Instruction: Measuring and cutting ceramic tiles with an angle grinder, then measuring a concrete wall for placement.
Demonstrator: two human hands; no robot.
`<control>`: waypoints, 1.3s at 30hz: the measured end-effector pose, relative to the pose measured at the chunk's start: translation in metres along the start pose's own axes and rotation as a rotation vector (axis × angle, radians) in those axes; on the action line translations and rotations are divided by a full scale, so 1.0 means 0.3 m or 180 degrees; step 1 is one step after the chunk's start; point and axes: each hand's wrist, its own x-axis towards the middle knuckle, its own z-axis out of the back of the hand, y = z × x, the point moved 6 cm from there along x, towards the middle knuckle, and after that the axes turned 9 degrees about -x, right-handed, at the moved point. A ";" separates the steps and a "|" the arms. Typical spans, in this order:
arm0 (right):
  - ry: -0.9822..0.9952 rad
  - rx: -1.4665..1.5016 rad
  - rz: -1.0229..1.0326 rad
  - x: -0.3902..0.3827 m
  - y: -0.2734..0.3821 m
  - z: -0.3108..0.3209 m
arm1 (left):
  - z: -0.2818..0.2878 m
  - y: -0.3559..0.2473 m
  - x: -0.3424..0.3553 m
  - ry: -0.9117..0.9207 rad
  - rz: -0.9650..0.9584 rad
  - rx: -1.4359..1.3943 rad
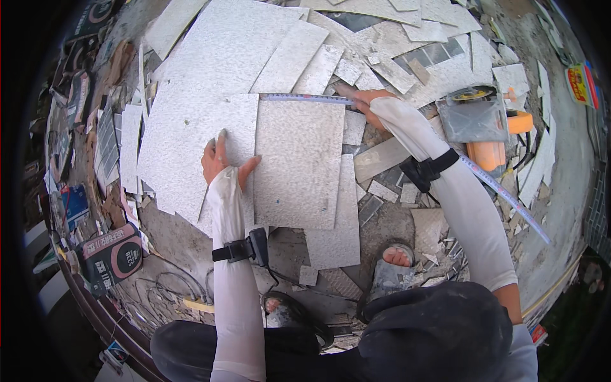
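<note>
Tiling work site, pale tiles (299, 165) overlapping at centre, broken offcuts (394, 75) strewn across upper right, an orange-and-grey disc cutter (474, 121) at right, dusty ground (388, 229) below.

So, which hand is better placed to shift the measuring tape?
Probably the right hand: it holds the tape along the top edge of the tile, while the left hand lies spread lower, near the tile's left edge.

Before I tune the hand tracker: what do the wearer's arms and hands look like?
Left hand and right hand: no gloves, fingers bare. Whitish fabric on both forearms: left sleeve, right sleeve. Each wrist area has a black strap, left and right, with a boxy black module and thin dark cable.
</note>
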 end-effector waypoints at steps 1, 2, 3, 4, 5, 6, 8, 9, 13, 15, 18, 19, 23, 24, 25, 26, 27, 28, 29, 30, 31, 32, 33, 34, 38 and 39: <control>0.0006 0.0011 0.0030 0.002 -0.011 -0.006 | 0.008 -0.002 0.001 -0.0009 0.0015 -0.0051; -0.0433 -0.0607 0.0604 -0.011 0.013 0.007 | 0.013 -0.007 0.000 -0.0040 0.0023 -0.0031; -0.0876 -0.1222 0.1171 -0.040 0.062 0.010 | 0.007 -0.009 -0.004 -0.0056 0.0039 -0.0021; -0.0907 -0.1709 0.1576 -0.058 0.096 0.007 | 0.003 -0.010 -0.007 -0.0074 0.0057 -0.0010; -0.0922 -0.1706 0.1606 -0.054 0.081 0.016 | 0.004 -0.022 -0.007 -0.0107 0.0055 -0.0006; -0.0805 -0.1767 0.1562 -0.041 0.044 0.010 | 0.008 -0.029 -0.006 -0.0092 0.0058 -0.0030; -0.0731 -0.1865 0.1629 -0.037 0.044 -0.006 | 0.022 -0.026 -0.009 -0.0047 0.0060 0.0037; -0.0735 -0.1852 0.1671 -0.045 0.042 -0.010 | 0.034 -0.023 -0.013 -0.0085 0.0074 0.0051; -0.0430 -0.1927 0.1119 -0.059 0.086 0.010 | 0.035 -0.001 -0.017 -0.0065 0.0135 0.0031; -0.0259 -0.1881 0.0826 -0.064 0.118 0.012 | 0.057 0.004 -0.019 -0.0081 0.0102 0.0006; -0.0261 -0.1656 0.0768 -0.055 0.068 0.023 | 0.044 -0.009 -0.012 -0.0062 0.0034 -0.0108; -0.0249 -0.1644 0.0776 -0.057 0.091 0.017 | 0.045 -0.005 -0.012 -0.0064 0.0046 -0.0094; 0.0002 -0.0702 0.0738 -0.030 -0.008 0.018 | 0.050 -0.028 -0.002 -0.0017 0.0149 -0.0053; 0.0147 0.0394 0.0771 -0.014 -0.095 0.032 | 0.042 -0.046 0.001 0.0003 0.0149 -0.0065; 0.0163 0.0398 0.0750 -0.020 -0.094 0.017 | 0.022 -0.033 0.000 0.0025 0.0163 -0.0061; 0.0116 0.0172 0.0805 -0.026 -0.029 -0.007 | 0.051 -0.008 -0.004 0.0005 0.0229 0.0013; 0.0038 -0.0127 0.0796 -0.039 0.001 -0.004 | 0.033 -0.001 -0.005 0.0036 0.0269 0.0004; 0.0034 -0.0128 0.0799 -0.040 0.025 -0.004 | 0.036 -0.003 -0.004 0.0032 0.0266 0.0004; -0.0083 -0.0605 0.0762 -0.040 0.047 -0.002 | 0.038 -0.005 -0.001 0.0040 0.0258 0.0028; -0.0201 -0.1083 0.0720 -0.042 0.068 0.003 | 0.039 -0.006 0.001 0.0048 0.0251 0.0052; -0.0197 -0.1081 0.0720 -0.047 0.092 0.001 | 0.041 -0.003 0.001 0.0050 0.0254 0.0055; -0.0355 -0.1595 0.0921 -0.058 0.134 0.003 | 0.043 0.000 0.001 0.0043 0.0247 0.0064; -0.0512 -0.2109 0.1122 -0.066 0.161 0.000 | 0.045 0.004 0.001 0.0037 0.0241 0.0074; -0.0523 -0.2126 0.1112 -0.058 0.146 0.005 | 0.041 -0.002 0.004 0.0039 0.0228 0.0056; -0.0409 -0.2100 0.0975 -0.033 0.110 0.002 | 0.033 -0.004 0.011 0.0034 0.0243 0.0100; -0.0411 -0.1982 0.1049 -0.039 0.118 0.003 | 0.033 0.003 0.011 0.0028 0.0280 0.0133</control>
